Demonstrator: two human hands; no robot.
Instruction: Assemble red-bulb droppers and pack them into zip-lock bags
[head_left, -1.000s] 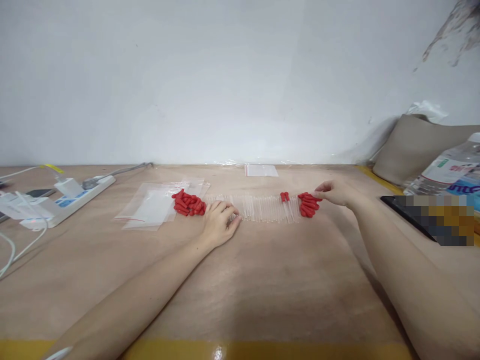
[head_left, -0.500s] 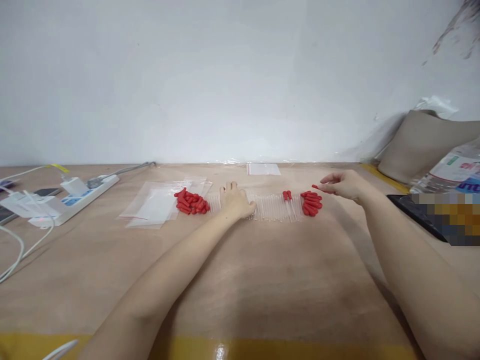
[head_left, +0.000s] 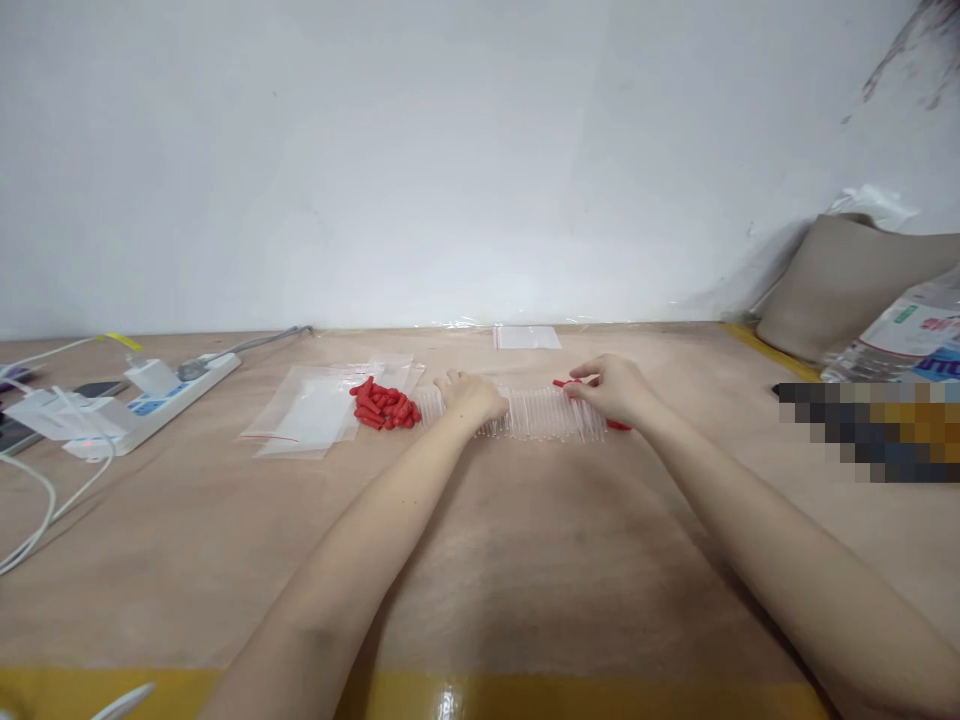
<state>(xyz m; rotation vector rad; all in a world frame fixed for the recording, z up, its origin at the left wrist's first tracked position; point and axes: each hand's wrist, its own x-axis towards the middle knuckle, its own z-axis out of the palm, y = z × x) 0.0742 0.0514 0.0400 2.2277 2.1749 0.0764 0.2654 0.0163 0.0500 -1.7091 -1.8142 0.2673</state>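
Observation:
A row of thin clear glass dropper tubes [head_left: 536, 412] lies side by side across the middle of the table. My left hand [head_left: 470, 395] rests on the left part of that row, fingers loosely spread, with nothing visible in its grasp. Over the row's right end, my right hand [head_left: 611, 388] pinches a red rubber dropper bulb [head_left: 558, 383] between thumb and fingers, close to the tubes' far ends. It covers most of a small pile of red bulbs [head_left: 619, 426]. A larger heap of red bulbs [head_left: 382, 405] sits left of the row.
Clear zip bags [head_left: 300, 410] lie left of the heap; another small bag [head_left: 526, 338] is near the wall. A power strip [head_left: 180, 400] with chargers and cables occupies the left. At right stand a plastic-wrapped bottle pack [head_left: 900, 330] and a grey-brown bag [head_left: 840, 285].
My right hand has moved left with the red dropper bulb, from beyond the right pile to over the tubes' right end. My left hand has stayed nearly in place.

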